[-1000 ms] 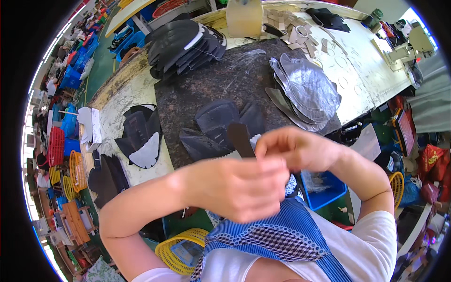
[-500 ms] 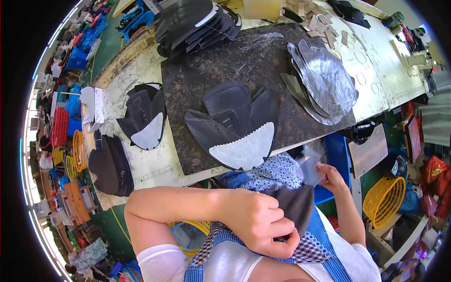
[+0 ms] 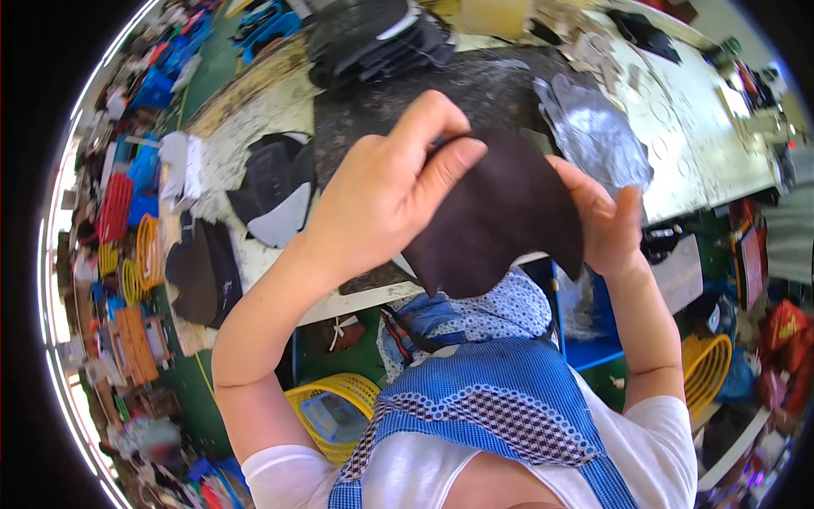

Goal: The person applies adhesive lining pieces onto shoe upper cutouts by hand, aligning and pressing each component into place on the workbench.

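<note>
Reference item: dark board [image 3: 346, 119], lying flat on a pale, stained counter [image 3: 259, 270]. Entries run left to right.

- Well left of the dark board: stack of dark brown cut pieces [image 3: 193, 273], near the counter's edge.
- Just left of the dark board: black piece with a light panel [image 3: 278, 197], flat.
- Lower than the dark board, toward the wearer: yellow basket [image 3: 366, 392].
- Back left corner of the dark board: pile of black pieces [image 3: 373, 47].
- In front of the dark board: left grip [image 3: 373, 195], pinching the upper left edge of a dark brown piece [image 3: 509, 212], thumb on the near face. Piece is raised, hiding much of the dark board's near part.
- Right grip [image 3: 604, 222]: digits against the piece's right edge, partly blurred; cannot tell whether it clasps.
- Right edge of the dark board: silvery grey stack [image 3: 598, 131].
</note>
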Tool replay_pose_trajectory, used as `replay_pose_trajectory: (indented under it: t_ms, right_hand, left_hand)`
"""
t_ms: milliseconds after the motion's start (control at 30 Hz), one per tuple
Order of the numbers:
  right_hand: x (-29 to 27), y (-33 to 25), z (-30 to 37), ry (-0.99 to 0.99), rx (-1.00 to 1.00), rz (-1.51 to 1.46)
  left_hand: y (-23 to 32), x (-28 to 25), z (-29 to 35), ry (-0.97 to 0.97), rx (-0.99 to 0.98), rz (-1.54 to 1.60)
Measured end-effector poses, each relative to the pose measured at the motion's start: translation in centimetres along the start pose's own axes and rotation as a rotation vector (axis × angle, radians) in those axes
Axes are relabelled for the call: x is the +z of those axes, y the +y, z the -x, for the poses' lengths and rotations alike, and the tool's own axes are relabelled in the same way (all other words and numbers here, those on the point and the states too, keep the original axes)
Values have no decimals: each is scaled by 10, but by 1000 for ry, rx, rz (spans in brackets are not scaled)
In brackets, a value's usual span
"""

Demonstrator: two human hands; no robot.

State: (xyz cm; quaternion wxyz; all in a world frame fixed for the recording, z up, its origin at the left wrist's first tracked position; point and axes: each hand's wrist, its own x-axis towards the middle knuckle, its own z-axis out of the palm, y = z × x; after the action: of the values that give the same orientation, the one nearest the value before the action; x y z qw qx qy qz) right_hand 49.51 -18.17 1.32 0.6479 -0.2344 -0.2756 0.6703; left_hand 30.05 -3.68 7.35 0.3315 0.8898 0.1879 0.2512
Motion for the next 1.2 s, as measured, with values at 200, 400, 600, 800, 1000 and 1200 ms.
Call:
replay_pose_trajectory:
  t_ms: [200,400,600,800,1000,1200]
  right_hand:
    - [26,-6,-31,397,-265,950]
    - [40,-31,-63,-2,-492,1459]
    - [65,-65,-70,-198,-412,1288]
    - [-43,-18,-64,-228,52,-509]
    - [-25,18,-28,8,22,-472]
    - [-7,3,-29,408,-386,213]
  left_hand:
    - [-35,-7,37,295,-215,-147]
    - [-65,-16,29,200,-524,478]
    - [23,-25,-35,-212,89,-11]
    - [-11,-16,-50,-126,-204,770]
    - [-38,-15,-14,55,-666,1101]
    - [-43,-2,24,253,-716,1362]
